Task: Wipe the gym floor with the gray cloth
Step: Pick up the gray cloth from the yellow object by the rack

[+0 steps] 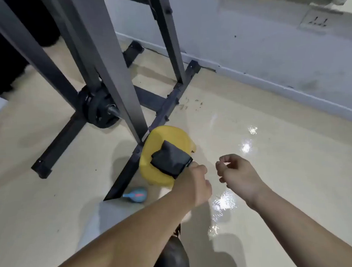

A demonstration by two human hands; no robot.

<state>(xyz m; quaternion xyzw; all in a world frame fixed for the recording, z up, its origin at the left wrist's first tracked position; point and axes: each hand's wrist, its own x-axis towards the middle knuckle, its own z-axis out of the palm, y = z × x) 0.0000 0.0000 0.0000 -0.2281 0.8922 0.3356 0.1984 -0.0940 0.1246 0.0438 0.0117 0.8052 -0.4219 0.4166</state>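
- Your left forearm crosses the bottom of the view, and your left hand (195,183) reaches the near edge of the gray cloth (170,159). The fingers are curled at that edge, but from here you cannot tell whether they have closed on the fabric or only touch it.
- That cloth lies folded on top of the yellow stool (164,152), which stands against the foot of the dark weight rack (116,81). It is not on the floor yet, so wiping has not begun.
- Your right hand (236,171) hangs just beside the left one, fingers loosely curled, holding nothing.
- Pull the cloth by one edge only and it may unfold and trail, or drag the light stool along and knock it into the rack foot.
- Wet, shiny patches sit on the floor (293,168) right under and ahead of your right hand. Lean your weight there and you may slip.
- Watch the small blue bottle (136,196) lying near the rack foot, below the stool. A sweeping stroke could send it rolling under the rack.
- Dark specks lie beside the rack's far foot. Wipe too near the steel and you may rap your knuckles.
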